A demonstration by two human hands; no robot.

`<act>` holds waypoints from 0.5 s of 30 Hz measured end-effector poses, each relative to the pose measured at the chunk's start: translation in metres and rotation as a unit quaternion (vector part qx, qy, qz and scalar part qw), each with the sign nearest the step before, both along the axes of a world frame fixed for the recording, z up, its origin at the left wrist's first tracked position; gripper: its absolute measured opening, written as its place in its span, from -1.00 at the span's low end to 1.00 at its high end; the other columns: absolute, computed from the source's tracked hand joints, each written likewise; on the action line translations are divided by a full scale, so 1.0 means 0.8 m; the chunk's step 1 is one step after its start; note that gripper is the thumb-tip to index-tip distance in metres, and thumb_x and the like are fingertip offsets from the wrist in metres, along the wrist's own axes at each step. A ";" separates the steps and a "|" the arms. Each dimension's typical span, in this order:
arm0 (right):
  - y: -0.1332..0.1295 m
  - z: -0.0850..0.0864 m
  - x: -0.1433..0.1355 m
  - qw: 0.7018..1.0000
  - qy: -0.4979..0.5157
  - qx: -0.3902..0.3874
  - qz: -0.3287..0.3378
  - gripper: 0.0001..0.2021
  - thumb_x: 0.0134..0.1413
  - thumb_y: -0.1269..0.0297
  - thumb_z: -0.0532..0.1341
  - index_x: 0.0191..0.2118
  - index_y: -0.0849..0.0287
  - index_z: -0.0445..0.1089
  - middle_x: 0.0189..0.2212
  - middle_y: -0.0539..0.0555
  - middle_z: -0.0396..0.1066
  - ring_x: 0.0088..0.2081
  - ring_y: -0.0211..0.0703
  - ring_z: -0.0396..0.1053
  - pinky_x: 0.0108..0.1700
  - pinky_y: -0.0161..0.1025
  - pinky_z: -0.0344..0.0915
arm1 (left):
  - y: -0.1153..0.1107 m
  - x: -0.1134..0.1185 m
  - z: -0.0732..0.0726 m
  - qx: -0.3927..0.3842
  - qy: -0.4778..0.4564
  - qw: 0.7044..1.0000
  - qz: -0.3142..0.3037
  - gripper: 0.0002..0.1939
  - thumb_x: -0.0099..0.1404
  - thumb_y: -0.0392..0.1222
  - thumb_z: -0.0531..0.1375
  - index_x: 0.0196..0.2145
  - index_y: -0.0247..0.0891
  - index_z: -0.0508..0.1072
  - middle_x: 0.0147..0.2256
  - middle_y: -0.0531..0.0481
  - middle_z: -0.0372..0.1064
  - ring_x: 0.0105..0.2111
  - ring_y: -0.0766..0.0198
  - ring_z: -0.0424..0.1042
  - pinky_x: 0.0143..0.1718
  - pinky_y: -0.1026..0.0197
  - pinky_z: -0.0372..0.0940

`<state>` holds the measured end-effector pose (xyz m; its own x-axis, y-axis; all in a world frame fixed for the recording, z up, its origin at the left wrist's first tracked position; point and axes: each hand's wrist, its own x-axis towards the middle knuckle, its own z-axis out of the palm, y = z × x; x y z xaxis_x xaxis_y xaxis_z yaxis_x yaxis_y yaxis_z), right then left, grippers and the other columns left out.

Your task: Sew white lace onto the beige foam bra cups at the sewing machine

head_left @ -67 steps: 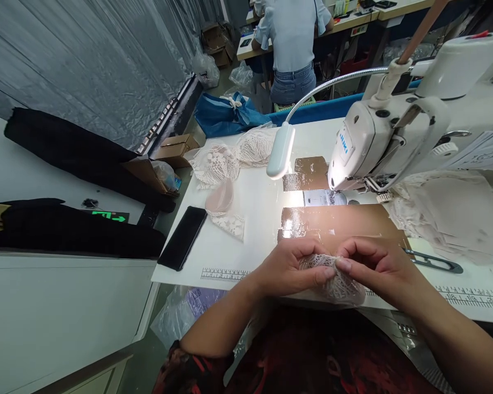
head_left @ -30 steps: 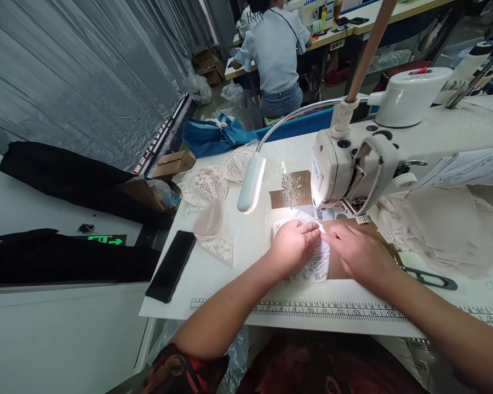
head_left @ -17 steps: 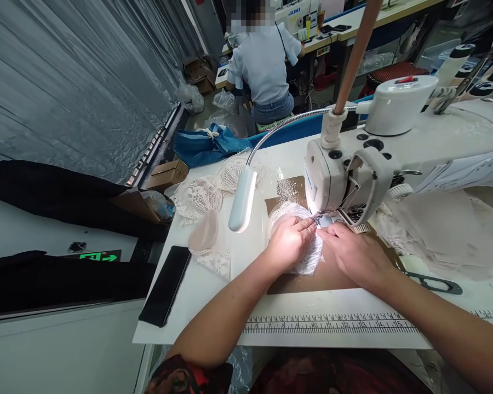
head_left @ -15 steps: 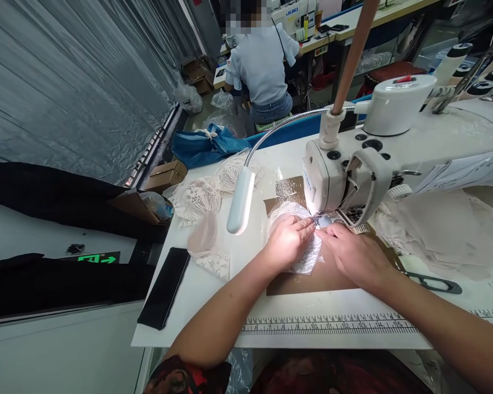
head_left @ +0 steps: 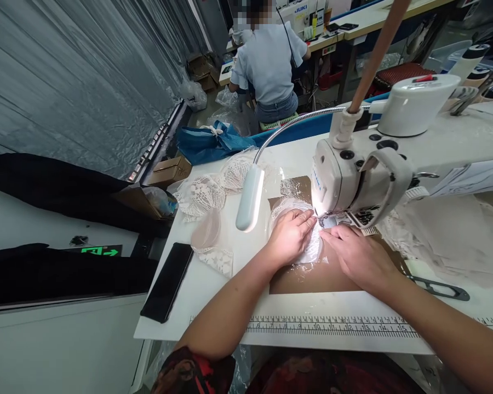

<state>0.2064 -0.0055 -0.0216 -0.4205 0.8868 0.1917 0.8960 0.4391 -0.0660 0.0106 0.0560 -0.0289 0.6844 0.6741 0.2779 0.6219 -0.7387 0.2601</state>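
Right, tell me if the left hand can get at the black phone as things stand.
Probably yes: the black phone lies uncovered near the table's left edge, though the left hand would first have to leave the lace piece it rests on.

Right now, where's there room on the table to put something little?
Between the phone and left forearm there's a bare patch; between the brown board and ruler, a thin strip. It's crowded by the machine: left hand, right hand, lace, and the cloth pile.
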 end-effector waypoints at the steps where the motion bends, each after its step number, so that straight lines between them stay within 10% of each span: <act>1: 0.000 0.000 0.000 1.000 0.000 0.007 0.000 -0.54 0.11 0.55 0.04 0.07 0.13 0.46 -0.26 0.08 0.49 -0.36 -0.14 0.39 -0.41 -0.24 0.20 | -0.001 0.000 0.001 -0.001 0.008 1.000 0.009 -0.61 0.39 -0.21 0.02 0.09 -0.36 0.40 0.08 -0.24 0.39 0.02 0.01 0.32 0.05 -0.09 0.29; 10: -0.003 -0.025 0.012 0.997 0.041 0.069 0.014 -0.63 0.25 0.42 -0.01 0.06 0.18 0.42 -0.18 0.10 0.51 -0.32 -0.06 0.47 -0.35 -0.15 0.31 | -0.031 -0.002 0.023 -0.006 0.102 0.989 0.109 -0.55 0.40 -0.07 0.01 0.15 -0.29 0.33 0.18 -0.15 0.26 0.15 -0.13 0.21 0.09 -0.12 0.21; 15: 0.000 -0.040 0.020 0.994 0.068 0.074 0.050 -0.62 0.27 0.35 -0.08 0.04 0.11 0.38 -0.17 0.16 0.49 -0.28 0.07 0.48 -0.37 -0.06 0.32 | -0.051 -0.070 0.058 -0.055 0.073 0.975 0.201 -0.59 0.44 -0.01 -0.03 0.10 -0.26 0.36 0.10 -0.12 0.34 0.08 0.09 0.31 0.10 0.04 0.24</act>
<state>0.2224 -0.0052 -0.0532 -0.4666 0.7997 0.3779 0.8348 0.5393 -0.1105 -0.0452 0.0152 0.0173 0.3852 0.9164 0.1085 0.8918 -0.3999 0.2116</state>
